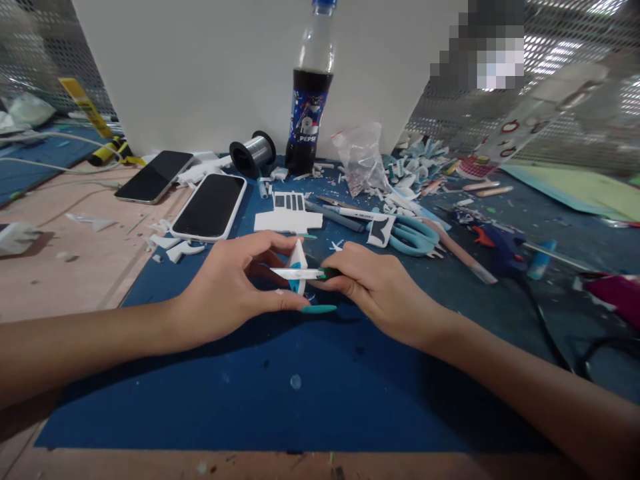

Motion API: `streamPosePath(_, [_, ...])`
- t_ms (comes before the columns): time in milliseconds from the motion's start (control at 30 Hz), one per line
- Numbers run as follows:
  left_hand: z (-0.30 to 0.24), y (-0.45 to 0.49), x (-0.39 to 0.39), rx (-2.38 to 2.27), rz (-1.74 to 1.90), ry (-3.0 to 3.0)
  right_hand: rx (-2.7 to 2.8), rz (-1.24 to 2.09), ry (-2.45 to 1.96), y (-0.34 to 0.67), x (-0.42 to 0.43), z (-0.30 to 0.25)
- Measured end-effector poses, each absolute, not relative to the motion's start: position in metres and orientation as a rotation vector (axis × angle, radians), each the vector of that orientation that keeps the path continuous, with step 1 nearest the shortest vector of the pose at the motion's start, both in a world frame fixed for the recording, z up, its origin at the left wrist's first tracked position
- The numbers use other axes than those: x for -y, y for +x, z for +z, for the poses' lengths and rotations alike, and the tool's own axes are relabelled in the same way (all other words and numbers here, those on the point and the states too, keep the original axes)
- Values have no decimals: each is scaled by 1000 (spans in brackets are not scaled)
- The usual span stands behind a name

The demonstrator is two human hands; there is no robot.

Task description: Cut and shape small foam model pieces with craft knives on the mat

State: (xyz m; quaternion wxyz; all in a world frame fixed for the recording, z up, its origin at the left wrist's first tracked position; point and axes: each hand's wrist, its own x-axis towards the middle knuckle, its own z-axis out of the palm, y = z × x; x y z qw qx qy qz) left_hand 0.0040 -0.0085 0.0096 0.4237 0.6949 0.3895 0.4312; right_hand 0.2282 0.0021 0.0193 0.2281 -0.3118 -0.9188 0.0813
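My left hand [235, 283] pinches a small white and teal foam piece [299, 261] upright on the blue cutting mat [250, 393], thumb and forefinger on either side of it. My right hand [380, 287] is closed round a thin craft knife with a green grip [306, 273], whose blade lies across the foam piece. Both forearms rest on the mat.
Behind the hands lie a cut white foam shape [287, 213], two phones [210, 205] [155, 175], teal scissors [413, 235], pens, a blue glue gun [500, 243], a wire spool [251, 153], a cola bottle [310, 93], a plastic bag [363, 157] and many foam scraps.
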Motion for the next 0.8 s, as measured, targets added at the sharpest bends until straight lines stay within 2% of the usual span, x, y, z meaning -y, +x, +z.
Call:
streamPosePath(533, [10, 5, 10, -969, 1127, 1771, 2543, 259, -844, 234, -5, 19])
streamPosePath(800, [9, 3, 10, -995, 1038, 1839, 2546, 195, -785, 231, -6, 16])
